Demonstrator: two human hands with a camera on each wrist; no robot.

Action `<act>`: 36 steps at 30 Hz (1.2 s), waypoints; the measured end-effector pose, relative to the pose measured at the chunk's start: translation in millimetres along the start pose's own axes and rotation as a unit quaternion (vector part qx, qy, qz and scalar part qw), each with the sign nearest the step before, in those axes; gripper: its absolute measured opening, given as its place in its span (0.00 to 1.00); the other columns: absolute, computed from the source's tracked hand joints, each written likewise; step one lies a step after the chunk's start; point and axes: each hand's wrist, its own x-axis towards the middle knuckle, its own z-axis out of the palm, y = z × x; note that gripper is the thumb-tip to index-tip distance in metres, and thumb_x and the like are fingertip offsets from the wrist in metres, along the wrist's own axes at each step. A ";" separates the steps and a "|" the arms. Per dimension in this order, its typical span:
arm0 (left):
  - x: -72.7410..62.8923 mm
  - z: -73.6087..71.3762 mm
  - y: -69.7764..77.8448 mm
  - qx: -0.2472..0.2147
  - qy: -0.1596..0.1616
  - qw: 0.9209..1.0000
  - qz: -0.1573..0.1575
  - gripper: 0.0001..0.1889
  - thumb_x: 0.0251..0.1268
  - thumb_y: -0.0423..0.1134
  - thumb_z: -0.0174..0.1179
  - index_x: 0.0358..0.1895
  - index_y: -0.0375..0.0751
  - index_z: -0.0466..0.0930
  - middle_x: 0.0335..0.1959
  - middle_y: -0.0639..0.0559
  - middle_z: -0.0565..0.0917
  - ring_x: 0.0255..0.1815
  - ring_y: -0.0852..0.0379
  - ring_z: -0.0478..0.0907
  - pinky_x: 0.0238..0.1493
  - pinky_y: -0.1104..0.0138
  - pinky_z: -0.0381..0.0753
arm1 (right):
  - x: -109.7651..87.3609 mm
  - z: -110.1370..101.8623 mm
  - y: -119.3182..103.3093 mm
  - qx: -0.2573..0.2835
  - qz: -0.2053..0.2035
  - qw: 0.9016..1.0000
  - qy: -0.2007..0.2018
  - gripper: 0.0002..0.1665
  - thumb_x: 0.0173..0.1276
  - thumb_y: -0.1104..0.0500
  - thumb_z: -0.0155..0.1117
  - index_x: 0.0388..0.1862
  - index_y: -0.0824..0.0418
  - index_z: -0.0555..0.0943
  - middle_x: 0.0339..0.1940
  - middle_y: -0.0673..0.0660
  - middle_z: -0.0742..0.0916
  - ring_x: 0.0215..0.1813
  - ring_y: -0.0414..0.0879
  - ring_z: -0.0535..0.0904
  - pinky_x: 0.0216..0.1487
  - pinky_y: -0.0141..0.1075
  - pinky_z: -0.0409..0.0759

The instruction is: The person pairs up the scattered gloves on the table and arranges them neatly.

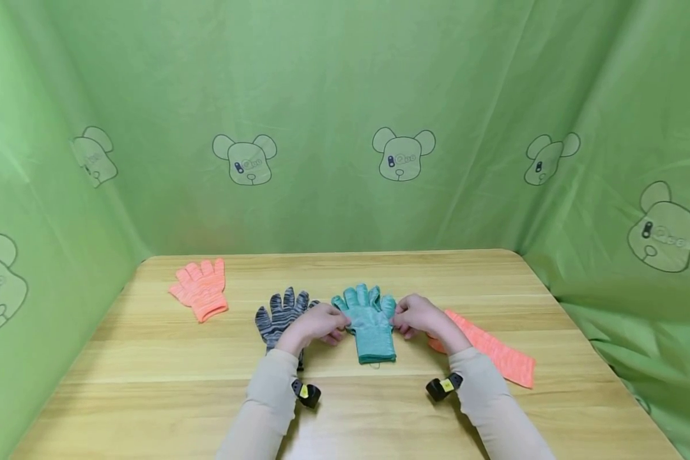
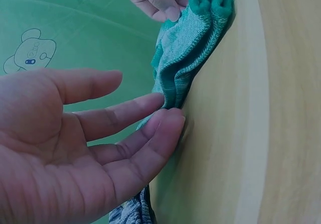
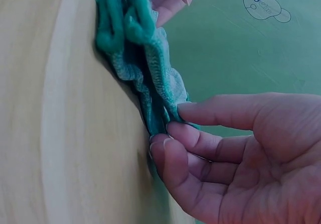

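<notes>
A pair of teal knit gloves lies stacked on the table, fingers pointing away and cuffs toward me. At their left edge, my left hand touches the fabric with extended fingertips; its thumb stands off the cloth. My right hand pinches the opposite edge between thumb and index finger. The two cuffs show one over the other in the right wrist view. Beside my left hand, partly under that forearm, is a black-and-grey striped glove.
A coral-pink glove lies at the back left of the wooden table. Another coral-pink knit piece lies at the right, partly behind my right wrist. Green curtains enclose the back and sides.
</notes>
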 end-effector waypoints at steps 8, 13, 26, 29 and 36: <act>1.5 -4.2 -0.2 -0.007 0.008 1.000 0.017 0.15 0.72 0.38 0.52 0.53 0.30 0.78 0.44 0.35 0.81 0.39 0.47 0.81 0.41 0.60 0.87 | -2.7 -6.9 -2.5 -0.004 0.001 1.000 0.003 0.08 0.68 0.62 0.61 0.34 0.68 0.79 0.27 0.59 0.83 0.28 0.46 0.79 0.30 0.37 0.84; 1.6 -5.1 2.6 -0.003 0.011 0.999 0.031 0.17 0.72 0.39 0.53 0.55 0.31 0.77 0.47 0.36 0.81 0.39 0.48 0.81 0.42 0.59 0.86 | -1.2 -12.6 -5.5 -0.007 0.004 1.000 0.025 0.08 0.68 0.62 0.59 0.37 0.68 0.78 0.32 0.62 0.83 0.30 0.49 0.79 0.31 0.41 0.84; 3.7 -3.4 -0.8 0.011 0.019 0.999 0.045 0.16 0.70 0.40 0.56 0.54 0.34 0.79 0.46 0.39 0.83 0.42 0.45 0.81 0.38 0.60 0.84 | 19.1 -26.4 -21.0 -0.025 -0.036 0.996 0.072 0.10 0.71 0.58 0.59 0.41 0.66 0.76 0.35 0.58 0.80 0.34 0.51 0.77 0.34 0.43 0.81; 3.9 -4.4 -0.4 0.010 0.016 0.999 0.043 0.16 0.71 0.40 0.55 0.55 0.33 0.79 0.47 0.39 0.82 0.43 0.46 0.80 0.39 0.62 0.84 | 27.0 -26.7 -26.8 -0.030 -0.039 0.996 0.069 0.10 0.70 0.58 0.60 0.42 0.65 0.76 0.34 0.57 0.79 0.35 0.51 0.77 0.36 0.44 0.82; 4.8 -3.6 0.0 0.006 0.017 0.999 0.039 0.16 0.72 0.40 0.54 0.55 0.32 0.79 0.45 0.40 0.82 0.39 0.51 0.79 0.39 0.63 0.84 | 44.4 -20.1 -30.5 -0.053 -0.051 0.996 0.054 0.11 0.67 0.59 0.62 0.43 0.66 0.78 0.37 0.61 0.82 0.38 0.54 0.80 0.38 0.42 0.82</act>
